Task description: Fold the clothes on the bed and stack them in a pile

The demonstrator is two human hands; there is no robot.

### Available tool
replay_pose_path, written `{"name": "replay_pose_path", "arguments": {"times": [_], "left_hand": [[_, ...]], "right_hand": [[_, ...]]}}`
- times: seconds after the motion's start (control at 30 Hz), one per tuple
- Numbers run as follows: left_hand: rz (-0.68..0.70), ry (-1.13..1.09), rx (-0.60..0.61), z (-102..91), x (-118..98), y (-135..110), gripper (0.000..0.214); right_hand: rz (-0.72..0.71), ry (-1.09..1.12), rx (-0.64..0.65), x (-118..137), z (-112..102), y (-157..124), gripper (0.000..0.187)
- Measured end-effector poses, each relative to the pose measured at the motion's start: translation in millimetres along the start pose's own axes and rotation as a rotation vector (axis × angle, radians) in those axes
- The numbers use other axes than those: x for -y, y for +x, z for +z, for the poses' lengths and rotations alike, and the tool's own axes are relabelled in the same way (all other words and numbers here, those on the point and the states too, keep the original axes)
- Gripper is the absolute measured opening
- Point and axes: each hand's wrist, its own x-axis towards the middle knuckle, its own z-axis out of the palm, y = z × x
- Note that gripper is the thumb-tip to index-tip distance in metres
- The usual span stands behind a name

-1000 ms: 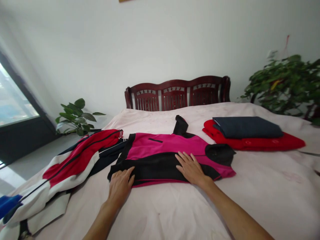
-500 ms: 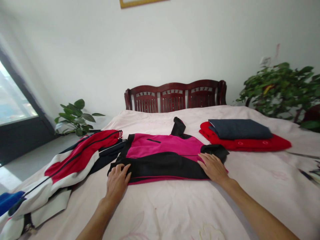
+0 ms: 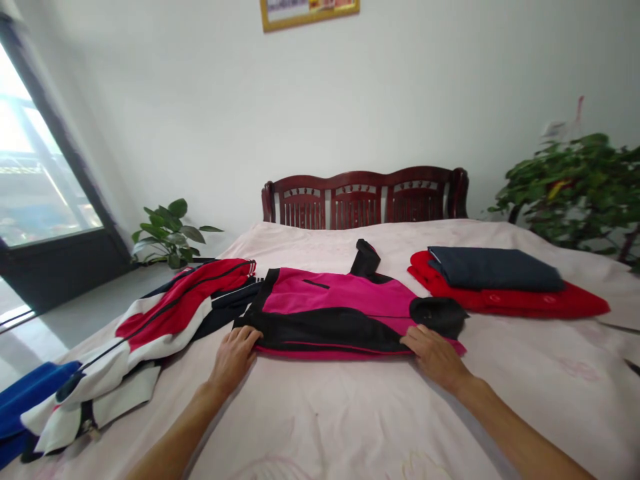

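Observation:
A magenta and black jacket (image 3: 340, 293) lies on the bed with one black sleeve folded lengthwise along its near side. My left hand (image 3: 236, 355) is closed on its near left corner, fingers on top of the black cloth. At the near right, my right hand (image 3: 431, 353) pinches the near edge below the black hood or collar (image 3: 439, 316). The other black cuff (image 3: 366, 257) sticks out on the far side. Both thumbs are partly hidden by the fabric.
A red, white and navy jacket (image 3: 170, 313) lies loosely at the left, beside blue cloth (image 3: 35, 400). On the right, folded navy cloth (image 3: 495, 268) rests on folded red cloth (image 3: 535, 301). Leafy plants (image 3: 173, 233) stand past the bed (image 3: 320, 413), behind which is a wooden backrest (image 3: 365, 197).
Both hands have shifted to the jacket's near edge, and their fingers have curled round the cloth. More magenta shows along that edge. The camera view has tilted slightly up and turned left.

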Motion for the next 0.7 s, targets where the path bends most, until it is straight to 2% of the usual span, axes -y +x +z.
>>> {"name": "replay_pose_path", "arguments": {"times": [0.1, 0.2, 0.27, 0.33, 0.43, 0.53, 0.6, 0.7], "left_hand": [[0.03, -0.001, -0.003, -4.9, 0.2, -4.0, 0.031], [0.064, -0.039, 0.024, -9.4, 2.3, -17.5, 0.03], [0.06, -0.076, 0.068, -14.6, 2.6, -25.4, 0.032], [0.037, -0.125, 0.143, -23.9, -0.1, -27.4, 0.036], [0.002, -0.199, 0.207, -43.3, -12.9, -14.9, 0.037], [0.074, -0.256, 0.161, -53.4, -33.3, 12.0, 0.035], [0.153, -0.242, 0.116, -45.5, -43.9, 30.1, 0.031], [0.229, -0.092, 0.075, -13.2, -44.4, 43.7, 0.03]], "right_hand": [[-0.041, 0.03, -0.013, 0.4, -7.5, -14.1, 0.047], [-0.081, 0.087, -0.002, -0.2, -4.2, -39.8, 0.053], [-0.05, 0.13, 0.028, -1.4, -3.5, -50.4, 0.054], [0.038, 0.197, 0.114, -2.5, -10.4, -48.2, 0.051], [0.126, 0.431, 0.305, 3.2, -33.1, -19.0, 0.043], [0.158, 0.638, 0.327, 27.7, -49.3, 28.0, 0.043], [0.16, 0.614, 0.302, 52.3, -45.4, 57.2, 0.054], [0.016, 0.517, 0.375, 82.8, -19.4, 82.3, 0.06]]}}
